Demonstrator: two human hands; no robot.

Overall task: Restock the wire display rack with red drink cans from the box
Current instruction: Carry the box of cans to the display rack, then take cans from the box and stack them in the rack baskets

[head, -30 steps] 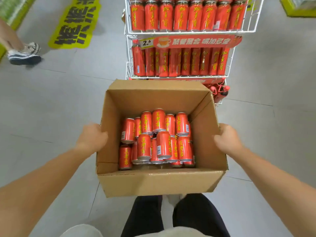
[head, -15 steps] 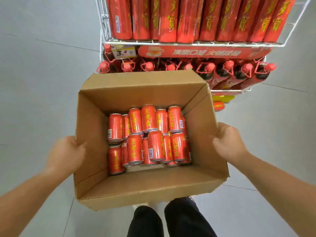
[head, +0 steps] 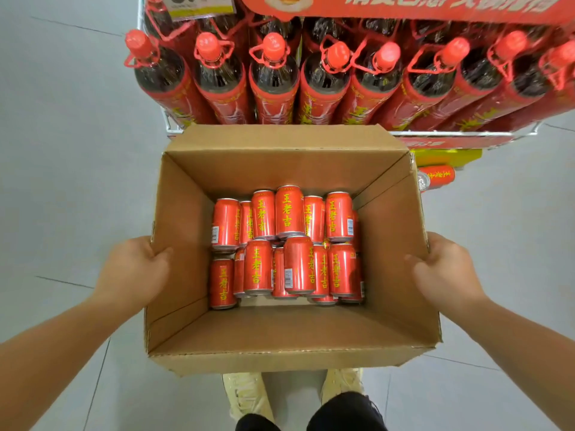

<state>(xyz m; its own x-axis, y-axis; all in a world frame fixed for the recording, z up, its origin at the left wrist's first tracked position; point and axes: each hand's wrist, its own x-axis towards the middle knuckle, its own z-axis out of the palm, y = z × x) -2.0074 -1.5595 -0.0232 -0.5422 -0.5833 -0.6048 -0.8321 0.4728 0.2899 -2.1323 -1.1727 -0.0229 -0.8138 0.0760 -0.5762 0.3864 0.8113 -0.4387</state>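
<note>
An open cardboard box (head: 280,334) fills the middle of the view, low over the floor. Several red drink cans (head: 287,244) with yellow lettering lie piled inside it. My left hand (head: 133,272) grips the box's left wall, thumb over the rim. My right hand (head: 445,269) grips the right wall the same way. The wire display rack (head: 168,119) stands just beyond the box; only its bottom tier shows, full of large red-capped bottles (head: 273,73).
A red banner (head: 435,4) and a price tag (head: 199,4) hang along the shelf above the bottles. One red can (head: 438,177) lies under the rack at the right. My shoes (head: 245,396) stand below the box. Grey floor tiles spread on both sides.
The view has dropped from the rack's upper can shelves to its bottom bottle tier. The box has come down lower and closer to the rack, still held by both hands.
</note>
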